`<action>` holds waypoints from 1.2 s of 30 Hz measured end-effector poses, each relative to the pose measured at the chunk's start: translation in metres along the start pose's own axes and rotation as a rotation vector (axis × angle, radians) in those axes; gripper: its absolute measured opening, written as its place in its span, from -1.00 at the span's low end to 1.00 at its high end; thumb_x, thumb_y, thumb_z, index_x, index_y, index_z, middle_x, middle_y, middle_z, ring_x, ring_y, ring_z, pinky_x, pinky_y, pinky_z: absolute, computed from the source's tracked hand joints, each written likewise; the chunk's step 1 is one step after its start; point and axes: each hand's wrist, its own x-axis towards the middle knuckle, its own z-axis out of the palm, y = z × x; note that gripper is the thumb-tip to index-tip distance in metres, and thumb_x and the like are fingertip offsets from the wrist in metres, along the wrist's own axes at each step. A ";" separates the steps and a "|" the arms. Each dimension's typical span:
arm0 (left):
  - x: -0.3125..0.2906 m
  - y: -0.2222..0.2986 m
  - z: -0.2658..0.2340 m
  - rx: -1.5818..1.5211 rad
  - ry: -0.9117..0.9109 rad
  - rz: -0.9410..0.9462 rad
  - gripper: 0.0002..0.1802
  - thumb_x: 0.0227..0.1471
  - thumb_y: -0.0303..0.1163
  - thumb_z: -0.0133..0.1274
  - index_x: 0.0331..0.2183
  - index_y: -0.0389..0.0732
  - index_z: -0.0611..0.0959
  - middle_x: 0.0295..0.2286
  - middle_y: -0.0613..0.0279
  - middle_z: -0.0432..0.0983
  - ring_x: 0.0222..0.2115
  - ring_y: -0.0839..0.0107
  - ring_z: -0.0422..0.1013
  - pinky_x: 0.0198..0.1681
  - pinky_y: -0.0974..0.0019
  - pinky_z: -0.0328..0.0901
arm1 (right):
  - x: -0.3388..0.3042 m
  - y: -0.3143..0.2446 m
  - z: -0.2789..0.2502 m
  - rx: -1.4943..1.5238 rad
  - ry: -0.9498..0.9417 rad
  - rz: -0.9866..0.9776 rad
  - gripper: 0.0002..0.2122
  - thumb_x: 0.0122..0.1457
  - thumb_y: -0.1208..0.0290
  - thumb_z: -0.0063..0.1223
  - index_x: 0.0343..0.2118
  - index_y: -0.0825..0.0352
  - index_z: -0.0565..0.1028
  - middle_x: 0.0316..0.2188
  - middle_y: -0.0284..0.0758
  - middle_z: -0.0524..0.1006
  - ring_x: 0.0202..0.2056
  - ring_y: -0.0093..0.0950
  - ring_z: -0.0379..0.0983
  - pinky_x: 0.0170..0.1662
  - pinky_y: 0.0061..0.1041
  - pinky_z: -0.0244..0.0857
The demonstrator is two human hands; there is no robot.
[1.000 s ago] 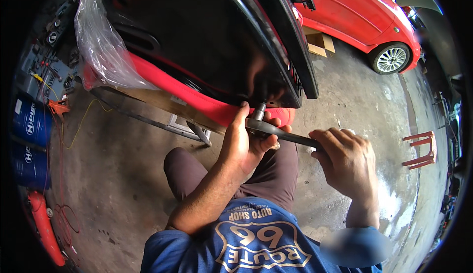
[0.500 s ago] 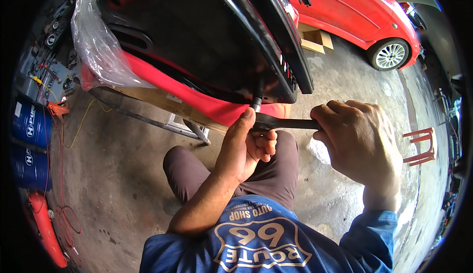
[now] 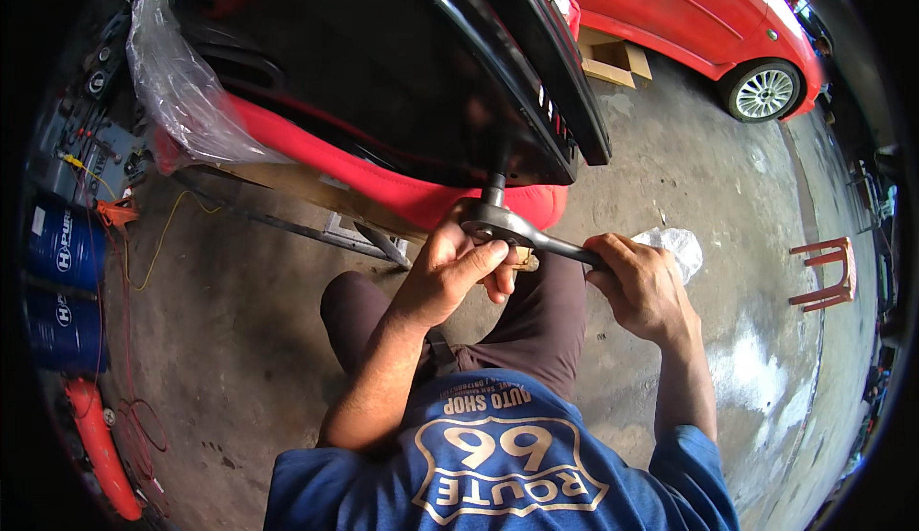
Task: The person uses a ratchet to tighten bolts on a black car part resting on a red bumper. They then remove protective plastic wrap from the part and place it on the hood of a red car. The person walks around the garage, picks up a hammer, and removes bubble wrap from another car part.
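The person's right grip (image 3: 643,282) is clasping the end of the handle of a dark wrench (image 3: 546,241), its fingers wrapping over the top. The left grip (image 3: 442,272) is grasping the wrench's rounded head, the thumb lying along the near side while some fingers are curling out of sight beneath. The wrench is hanging above the person's lap, its handle slanting down toward the right, and a metal socket (image 3: 494,189) is rising from its head to the lower corner of a black panel (image 3: 325,71); the dark surface is hiding exactly how the two are meeting. A red cushion (image 3: 364,165) is bordering the panel's near edge, and a clear plastic sheet (image 3: 172,71) is draping over its left end. Beneath the cushion, a wooden counter (image 3: 287,189) is resting on a metal frame (image 3: 383,245). Farther off, a red car (image 3: 699,14) is standing beside a cardboard box (image 3: 608,73), and two blue drums (image 3: 62,325) are standing at the left
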 end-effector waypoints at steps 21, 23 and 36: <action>0.008 0.004 0.021 0.040 0.256 -0.036 -0.62 0.12 -0.14 0.22 -0.35 -0.20 0.43 -0.62 0.33 0.42 -0.68 0.66 0.34 -0.69 0.53 0.21 | 0.005 -0.003 0.008 0.055 -0.021 0.035 -0.69 0.09 0.52 0.19 -0.08 0.39 0.49 -0.24 -0.09 0.56 -0.24 -0.08 0.54 -0.19 -0.27 0.42; 0.005 0.002 0.018 -0.081 0.187 -0.072 -0.62 0.16 -0.09 0.15 -0.31 -0.21 0.45 -0.59 0.30 0.45 -0.68 0.64 0.37 -0.70 0.51 0.23 | 0.001 -0.009 -0.016 -0.047 0.024 0.007 -0.66 0.03 0.49 0.22 -0.08 0.32 0.52 -0.27 -0.20 0.60 -0.26 -0.17 0.56 -0.22 -0.30 0.43; 0.004 -0.034 0.002 0.243 0.113 0.356 -0.42 0.10 -0.34 0.25 0.02 -0.29 0.30 -0.40 0.23 0.50 -0.51 0.60 0.46 -0.47 0.52 0.36 | 0.002 -0.021 -0.028 -0.186 -0.010 -0.036 -0.67 0.06 0.45 0.18 -0.05 0.26 0.55 -0.28 -0.22 0.61 -0.28 -0.19 0.57 -0.24 -0.28 0.44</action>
